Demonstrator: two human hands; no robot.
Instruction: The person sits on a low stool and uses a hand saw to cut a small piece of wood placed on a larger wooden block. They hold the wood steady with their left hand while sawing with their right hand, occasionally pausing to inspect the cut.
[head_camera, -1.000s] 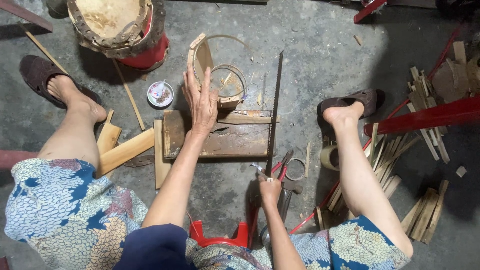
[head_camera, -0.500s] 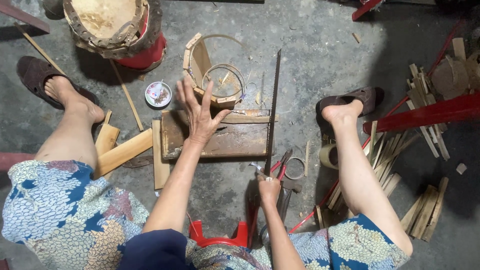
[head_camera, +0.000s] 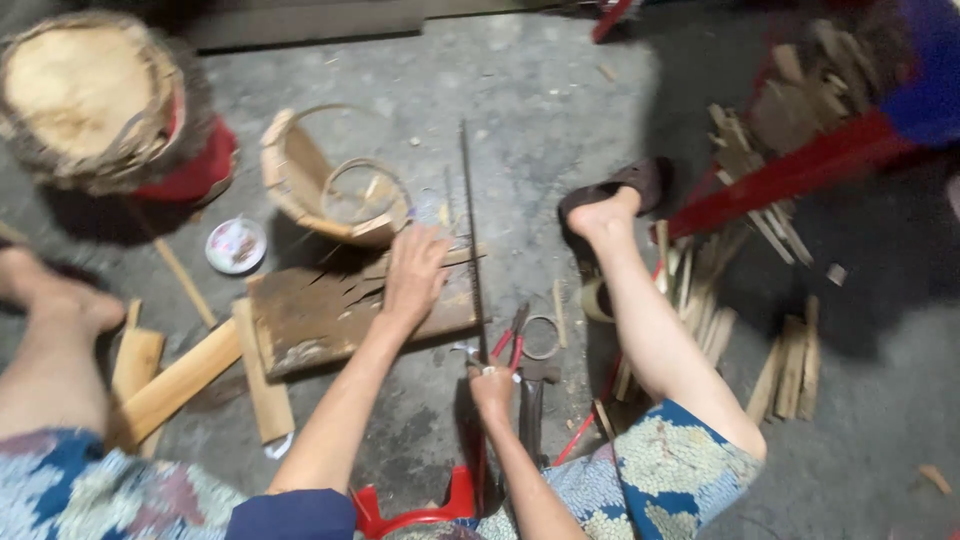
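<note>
My left hand (head_camera: 415, 268) lies palm down on a worn wooden board (head_camera: 320, 315) on the floor, its fingertips close to a small bamboo ring (head_camera: 362, 195). That ring leans against a larger curved bamboo hoop piece (head_camera: 290, 170). My right hand (head_camera: 492, 385) is closed around the near end of a long thin metal blade (head_camera: 466, 220), which runs away from me across the board's right end. Red-handled pliers (head_camera: 512, 340) and a loose ring (head_camera: 541, 337) lie just beside the right hand.
A log stump on a red stand (head_camera: 95, 100) is at the far left, with a small round tin lid (head_camera: 236, 245) nearby. Wood blocks (head_camera: 170, 380) lie left of the board. Bamboo strips (head_camera: 700, 290) and a red bar (head_camera: 790, 170) are on the right, and a red stool (head_camera: 410, 512) is beneath me.
My left hand has come down from a raised, spread pose by the hoop onto the board. The view has swung and blurred. The right hand keeps its grip on the blade.
</note>
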